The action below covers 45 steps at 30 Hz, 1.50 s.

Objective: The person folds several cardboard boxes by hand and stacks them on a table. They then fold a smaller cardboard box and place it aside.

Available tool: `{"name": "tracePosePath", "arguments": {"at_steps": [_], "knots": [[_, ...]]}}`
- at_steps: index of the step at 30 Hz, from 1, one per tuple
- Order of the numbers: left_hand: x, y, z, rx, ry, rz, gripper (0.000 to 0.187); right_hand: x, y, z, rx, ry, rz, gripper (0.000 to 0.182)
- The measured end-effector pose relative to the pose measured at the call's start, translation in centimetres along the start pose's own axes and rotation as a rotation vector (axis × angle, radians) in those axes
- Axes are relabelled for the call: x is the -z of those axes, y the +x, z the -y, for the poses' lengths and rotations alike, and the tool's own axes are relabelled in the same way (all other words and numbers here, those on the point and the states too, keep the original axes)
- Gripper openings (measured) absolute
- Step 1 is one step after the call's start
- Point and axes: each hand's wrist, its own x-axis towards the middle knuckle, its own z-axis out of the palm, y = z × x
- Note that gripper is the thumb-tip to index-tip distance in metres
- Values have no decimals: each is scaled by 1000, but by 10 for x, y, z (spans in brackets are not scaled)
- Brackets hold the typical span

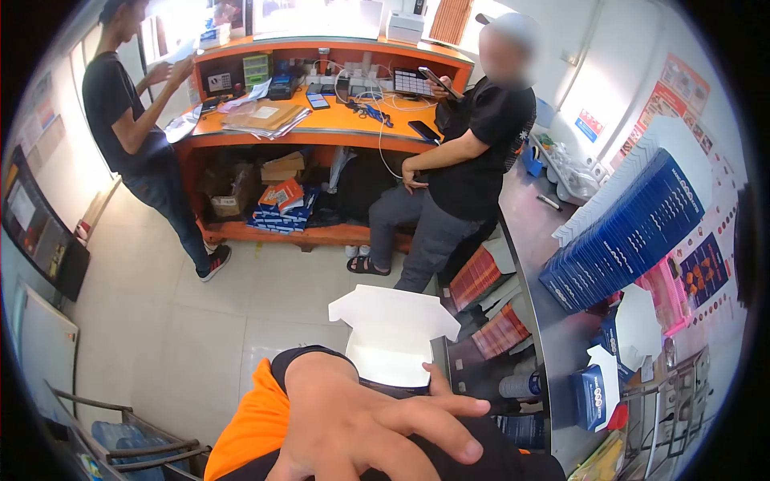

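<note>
My left hand (353,417) is large in the bottom centre, its back toward the camera and its fingers spread. No object shows between those fingers. Just beyond it is an open box (391,341) with a white inside and raised flaps. A fingertip of my right hand (437,380) rests at the box's lower right edge; the rest of that hand is hidden behind my left hand. The box's underside is also hidden.
A tall stack of nested blue boxes (626,232) leans on the metal counter (525,204) at right. A smaller blue box (592,393) is nearer. One person (473,152) sits by the orange desk (341,120); another (120,104) stands left.
</note>
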Motion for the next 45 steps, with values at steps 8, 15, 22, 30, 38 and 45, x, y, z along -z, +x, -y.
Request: {"name": "tracePosePath", "arguments": {"at_steps": [8, 15, 22, 30, 38, 45], "knots": [[-3, 2, -6, -3, 11, -31, 42, 7, -15, 8, 20, -12, -15, 48], [-5, 1, -13, 9, 21, 0, 43, 5, -7, -1, 0, -4, -12, 48], [-6, 0, -12, 29, -2, -39, 45, 4, -6, -3, -15, -11, -14, 49], [-4, -1, -8, -13, -14, -26, 45, 6, -7, -4, -29, -10, -18, 49], [-2, -8, 17, -252, -7, -35, 49, 6, -5, -5, -27, -11, -24, 49], [1, -8, -11, 0, 45, 37, 53, 6, -7, -5, -23, -15, -17, 50]]}}
